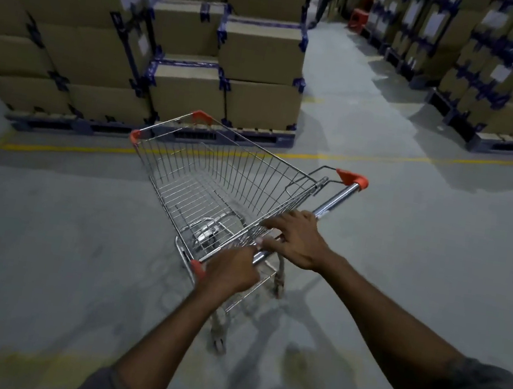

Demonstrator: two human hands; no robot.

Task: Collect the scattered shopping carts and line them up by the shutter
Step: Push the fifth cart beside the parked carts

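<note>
A chrome wire shopping cart (218,175) with orange corner caps stands on the grey floor in front of me, its basket empty and its nose pointing up-left. My left hand (231,270) is wrapped around the near end of the cart handle (335,202). My right hand (295,239) lies on the middle of the same bar, fingers stretched over the basket's rear wire. No shutter and no other cart are in view.
Stacked cardboard boxes on a pallet (176,51) stand just beyond the cart, behind a yellow floor line (385,159). More box pallets (508,81) line the right. An aisle runs between them toward a person's legs (325,2) and a red stool (359,17).
</note>
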